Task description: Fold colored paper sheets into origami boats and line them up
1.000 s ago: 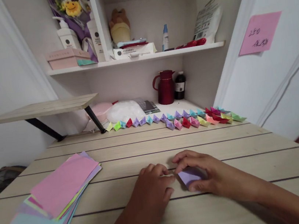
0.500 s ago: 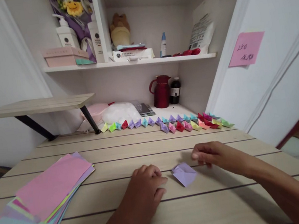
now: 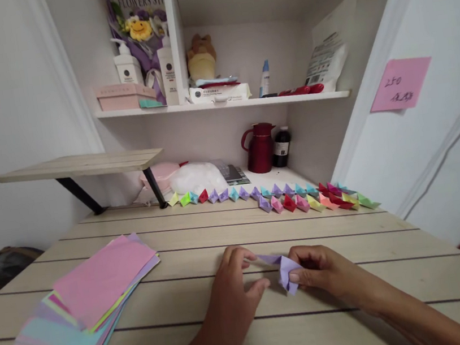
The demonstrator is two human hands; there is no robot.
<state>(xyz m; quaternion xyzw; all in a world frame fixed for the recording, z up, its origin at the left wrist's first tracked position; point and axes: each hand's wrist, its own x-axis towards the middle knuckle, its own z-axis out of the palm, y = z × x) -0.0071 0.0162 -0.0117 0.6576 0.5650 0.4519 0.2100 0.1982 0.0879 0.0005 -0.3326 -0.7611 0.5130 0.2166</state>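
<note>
A folded piece of purple paper [image 3: 287, 273] is pinched between the thumb and fingers of my right hand [image 3: 327, 273]. One pointed purple flap sticks out from it to the left. My left hand [image 3: 235, 289] is beside that flap, thumb and fingers apart; its fingertips are close to the flap's tip, and I cannot tell whether they touch. Behind both hands stand rows of small folded paper boats [image 3: 289, 203] in many colours. To the left lies a loose stack of coloured paper sheets [image 3: 105, 278], a pink one on top.
A small raised wooden stand [image 3: 83, 165] rises at the back left of the slatted table [image 3: 179, 237]. Behind the boats are a red jug [image 3: 260, 148], a dark bottle [image 3: 281, 147] and a white plastic bag [image 3: 199, 178]. A white shelf [image 3: 224, 104] with bottles and boxes spans above.
My right hand has moved left and taken hold of the purple paper, which lay on the table. The left hand's thumb and fingers have spread. The camera view has shifted slightly.
</note>
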